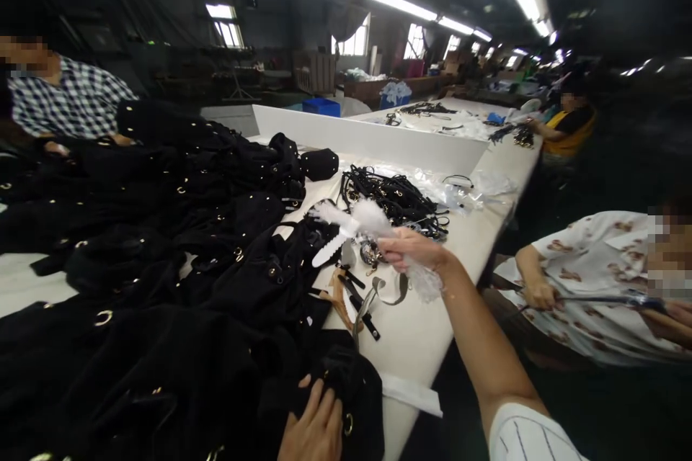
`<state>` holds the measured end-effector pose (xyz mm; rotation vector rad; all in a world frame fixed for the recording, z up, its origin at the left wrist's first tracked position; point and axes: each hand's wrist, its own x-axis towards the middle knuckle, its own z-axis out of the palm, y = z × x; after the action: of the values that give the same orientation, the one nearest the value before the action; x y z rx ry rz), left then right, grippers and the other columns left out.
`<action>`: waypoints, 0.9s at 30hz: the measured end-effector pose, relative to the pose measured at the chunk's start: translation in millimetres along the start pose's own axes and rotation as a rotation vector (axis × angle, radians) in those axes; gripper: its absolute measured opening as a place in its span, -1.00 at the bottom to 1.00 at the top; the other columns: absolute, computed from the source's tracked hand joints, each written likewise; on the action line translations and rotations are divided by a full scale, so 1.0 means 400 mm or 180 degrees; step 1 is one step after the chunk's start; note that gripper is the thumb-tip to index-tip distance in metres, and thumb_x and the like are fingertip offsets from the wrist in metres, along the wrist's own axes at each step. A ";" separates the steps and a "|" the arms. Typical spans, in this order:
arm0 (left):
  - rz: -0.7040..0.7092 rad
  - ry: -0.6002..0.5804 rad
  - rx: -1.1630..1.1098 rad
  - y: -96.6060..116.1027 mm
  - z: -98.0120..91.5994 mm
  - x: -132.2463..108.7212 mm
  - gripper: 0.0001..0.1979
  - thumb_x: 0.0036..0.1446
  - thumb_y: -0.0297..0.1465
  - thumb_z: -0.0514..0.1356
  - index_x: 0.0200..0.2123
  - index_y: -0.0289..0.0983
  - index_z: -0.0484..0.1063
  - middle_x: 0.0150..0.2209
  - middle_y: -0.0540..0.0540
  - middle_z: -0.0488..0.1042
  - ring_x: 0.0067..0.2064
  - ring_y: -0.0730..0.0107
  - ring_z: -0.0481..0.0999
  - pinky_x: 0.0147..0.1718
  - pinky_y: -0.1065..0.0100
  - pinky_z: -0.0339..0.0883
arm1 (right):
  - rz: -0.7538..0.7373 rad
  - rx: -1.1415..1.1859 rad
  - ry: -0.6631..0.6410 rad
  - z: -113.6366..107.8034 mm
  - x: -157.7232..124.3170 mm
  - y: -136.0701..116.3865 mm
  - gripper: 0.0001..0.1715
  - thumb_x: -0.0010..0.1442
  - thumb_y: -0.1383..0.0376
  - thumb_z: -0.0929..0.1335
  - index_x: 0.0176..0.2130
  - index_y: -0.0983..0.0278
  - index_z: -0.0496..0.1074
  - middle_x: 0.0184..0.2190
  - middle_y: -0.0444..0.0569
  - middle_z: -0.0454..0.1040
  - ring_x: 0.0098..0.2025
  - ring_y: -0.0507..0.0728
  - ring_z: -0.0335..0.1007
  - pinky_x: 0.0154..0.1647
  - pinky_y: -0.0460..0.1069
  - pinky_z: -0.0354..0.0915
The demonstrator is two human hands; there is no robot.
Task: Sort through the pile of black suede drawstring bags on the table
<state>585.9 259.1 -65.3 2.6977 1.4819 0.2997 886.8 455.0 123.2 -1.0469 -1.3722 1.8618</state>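
My right hand [414,248] reaches out over the table with its fingers closed on crumpled white plastic wrapping [373,216], part of which hangs below the wrist. At the bottom, my left hand [313,425] lies on a black cloth bag [351,389] with gold rings, its fingers spread over the fabric. More black bags with gold fittings [232,331] form a large pile to the left. Just beyond my right hand is a heap of black straps with gold clasps [400,198]. Tan and black strips [340,299] and a curled grey strap [373,302] lie nearer me.
A long white board [367,137] stands across the table [405,360]. A white strip [414,396] juts past the table edge. One person in a checked shirt [81,94] is at left; a person in a printed top [595,274] sits at right, another farther back.
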 end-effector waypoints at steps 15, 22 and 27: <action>-0.0165 -0.0834 -0.0369 0.033 -0.126 0.022 -0.70 0.31 -0.44 0.03 0.05 -0.17 0.40 0.12 -0.06 0.50 0.30 0.05 0.29 0.01 -0.08 0.42 | 0.0643 -0.2334 0.1510 -0.002 0.122 0.409 -0.74 0.31 0.16 0.26 -0.25 0.30 0.39 -0.48 -0.10 0.42 -0.38 0.13 0.39 -0.40 -0.08 0.24; -0.0147 -0.0819 -0.0229 0.040 -0.143 0.031 -0.70 0.31 -0.47 0.04 0.05 -0.20 0.41 0.10 -0.10 0.50 0.28 0.10 0.28 0.07 -0.05 0.38 | 0.1036 -0.2746 0.1984 -0.028 0.244 0.556 -0.66 0.31 0.13 0.32 -0.02 0.30 0.42 -0.05 0.10 0.53 0.05 0.25 0.43 -0.05 -0.04 0.27; -0.0170 -0.0976 -0.0208 0.040 -0.138 0.037 -0.70 0.32 -0.47 0.02 0.06 -0.21 0.40 0.10 -0.10 0.49 0.29 0.08 0.28 0.00 -0.07 0.45 | 0.1431 -0.3036 0.1939 -0.057 0.323 0.587 -0.36 0.17 -0.08 0.43 0.00 0.34 0.39 0.01 0.24 0.49 0.10 0.35 0.39 0.01 0.05 0.27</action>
<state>596.4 259.9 -6.7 2.5079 1.4231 -0.0656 837.8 504.0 -136.6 -2.3070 -1.7152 0.8841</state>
